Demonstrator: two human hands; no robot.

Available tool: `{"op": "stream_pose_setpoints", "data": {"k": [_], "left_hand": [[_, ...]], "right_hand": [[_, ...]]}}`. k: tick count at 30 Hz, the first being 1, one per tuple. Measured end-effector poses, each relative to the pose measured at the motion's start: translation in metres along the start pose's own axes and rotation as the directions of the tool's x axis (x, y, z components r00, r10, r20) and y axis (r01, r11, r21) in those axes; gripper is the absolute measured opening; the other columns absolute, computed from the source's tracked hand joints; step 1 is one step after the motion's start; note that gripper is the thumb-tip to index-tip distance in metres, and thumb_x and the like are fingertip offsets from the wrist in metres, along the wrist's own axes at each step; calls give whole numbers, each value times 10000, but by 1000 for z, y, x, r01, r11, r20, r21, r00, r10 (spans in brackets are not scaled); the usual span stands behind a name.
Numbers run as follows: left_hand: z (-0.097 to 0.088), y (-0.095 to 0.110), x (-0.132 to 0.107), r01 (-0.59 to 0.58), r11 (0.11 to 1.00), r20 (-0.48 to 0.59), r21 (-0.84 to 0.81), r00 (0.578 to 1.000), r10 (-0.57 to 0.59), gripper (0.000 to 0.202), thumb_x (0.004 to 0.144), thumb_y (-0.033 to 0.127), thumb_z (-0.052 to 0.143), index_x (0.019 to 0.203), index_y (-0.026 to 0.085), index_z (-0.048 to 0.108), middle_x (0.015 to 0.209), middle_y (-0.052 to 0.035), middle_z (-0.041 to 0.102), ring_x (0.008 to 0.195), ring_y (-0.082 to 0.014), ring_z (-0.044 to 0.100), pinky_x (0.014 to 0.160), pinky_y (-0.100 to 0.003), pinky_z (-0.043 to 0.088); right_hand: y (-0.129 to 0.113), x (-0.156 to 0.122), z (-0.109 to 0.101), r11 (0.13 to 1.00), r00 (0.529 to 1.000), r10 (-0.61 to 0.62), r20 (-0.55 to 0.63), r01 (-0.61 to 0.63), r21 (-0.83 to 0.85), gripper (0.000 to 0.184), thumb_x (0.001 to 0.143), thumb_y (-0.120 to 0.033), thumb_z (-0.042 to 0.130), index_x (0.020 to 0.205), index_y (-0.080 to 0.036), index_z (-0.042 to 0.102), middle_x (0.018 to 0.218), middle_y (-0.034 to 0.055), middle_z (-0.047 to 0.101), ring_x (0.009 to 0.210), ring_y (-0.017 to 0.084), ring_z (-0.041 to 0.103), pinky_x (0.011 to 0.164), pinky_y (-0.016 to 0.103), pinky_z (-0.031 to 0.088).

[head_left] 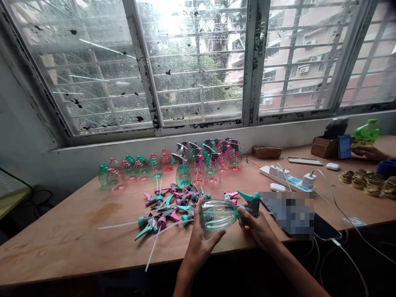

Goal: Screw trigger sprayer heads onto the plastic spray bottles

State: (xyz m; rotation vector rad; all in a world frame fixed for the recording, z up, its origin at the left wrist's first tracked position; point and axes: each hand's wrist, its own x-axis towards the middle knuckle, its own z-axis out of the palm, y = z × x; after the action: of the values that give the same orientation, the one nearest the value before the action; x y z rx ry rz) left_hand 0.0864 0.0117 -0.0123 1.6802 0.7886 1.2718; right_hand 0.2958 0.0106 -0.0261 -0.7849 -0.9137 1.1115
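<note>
A clear green spray bottle (219, 215) lies on its side in the air above the table's front edge. My left hand (201, 239) is wrapped round its wide bottom end. At the neck, my right hand (251, 222) grips the teal and grey trigger spray head (252, 202), which sits at the bottle's mouth; whether its thread is engaged I cannot tell. Behind and left of my hands lies a heap of loose pink, teal and grey spray heads (170, 214), some with white dip tubes (119, 226).
Open pink and green bottles (142, 170) stand at the back left, beside bottles with spray heads fitted (213, 169). To the right are a power strip (287, 181) with cables, a phone (328, 231) and gold-coloured pieces (368, 181). Another person's hand (366, 152) touches an upright phone (344, 147).
</note>
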Motion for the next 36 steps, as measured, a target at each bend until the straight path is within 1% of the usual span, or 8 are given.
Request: {"op": "stream_pose_setpoints", "data": {"k": [4, 10, 13, 17, 24, 29, 33, 36], "left_hand": [[1, -4, 0, -74, 989, -17, 128, 997, 77, 945, 888, 339, 752, 1612, 408, 149, 1738, -20, 139, 1602, -309, 94, 1304, -488, 128], [0, -9, -1, 30, 999, -27, 13, 999, -30, 1043, 859, 407, 783, 1625, 385, 74, 1729, -68, 169, 1561, -344, 263, 1282, -511, 230], [0, -8, -1, 76, 997, -34, -34, 996, -77, 1023, 862, 441, 775, 1629, 344, 104, 1714, -91, 212, 1536, -350, 324, 1270, -498, 271], [0, -5, 1, 58, 998, -16, -1, 998, -58, 997, 861, 423, 780, 1624, 335, 145, 1711, -92, 214, 1544, -352, 305, 1273, -490, 267], [1, -7, 2, -56, 990, -13, 133, 998, 58, 938, 886, 335, 757, 1605, 427, 161, 1736, 1, 155, 1601, -300, 112, 1304, -501, 125], [1, -4, 0, 17, 1000, -21, -12, 1000, -17, 1062, 843, 394, 805, 1624, 385, 85, 1738, -58, 151, 1580, -335, 200, 1280, -493, 244], [2, -1, 1, 66, 991, -19, -117, 997, -69, 967, 834, 403, 812, 1600, 358, 223, 1695, -80, 287, 1524, -356, 349, 1240, -486, 344], [1, -3, 3, 12, 999, -36, -52, 999, -14, 981, 785, 369, 860, 1576, 382, 280, 1703, -53, 265, 1549, -349, 292, 1258, -483, 315]], "right_hand": [[-5, 0, 3, 1000, 1000, -9, -5, 9, -9, 406, 762, -505, 866, 841, -194, 618, 528, -57, 539, 424, 111, 439, 412, 230, 294], [0, 0, 1, 1000, 1000, -9, -6, 9, -10, 407, 757, -485, 880, 904, -206, 622, 534, -59, 563, 432, 124, 472, 414, 231, 318], [1, 0, 0, 1000, 1000, 1, 3, -1, -1, 392, 767, -473, 878, 902, -207, 624, 542, -56, 565, 445, 127, 479, 411, 226, 322], [-4, -1, 3, 1000, 1000, 0, 1, -1, 20, 391, 784, -505, 856, 848, -206, 614, 539, -51, 559, 432, 113, 440, 410, 230, 315], [-7, 0, 3, 998, 999, 31, -12, -31, 55, 426, 754, -520, 874, 807, -198, 600, 528, -54, 533, 414, 98, 424, 394, 220, 298], [-5, -1, 3, 1000, 1000, 7, 9, -8, 26, 414, 761, -511, 871, 848, -194, 620, 521, -51, 551, 414, 102, 441, 391, 218, 326], [-5, -1, 3, 1000, 1000, 7, 1, -7, 29, 426, 743, -507, 884, 875, -192, 630, 525, -48, 557, 437, 113, 455, 388, 215, 346], [-6, 0, 3, 999, 1000, 2, -1, -2, 39, 411, 758, -497, 878, 860, -191, 623, 536, -60, 533, 429, 93, 436, 395, 205, 332]]}}
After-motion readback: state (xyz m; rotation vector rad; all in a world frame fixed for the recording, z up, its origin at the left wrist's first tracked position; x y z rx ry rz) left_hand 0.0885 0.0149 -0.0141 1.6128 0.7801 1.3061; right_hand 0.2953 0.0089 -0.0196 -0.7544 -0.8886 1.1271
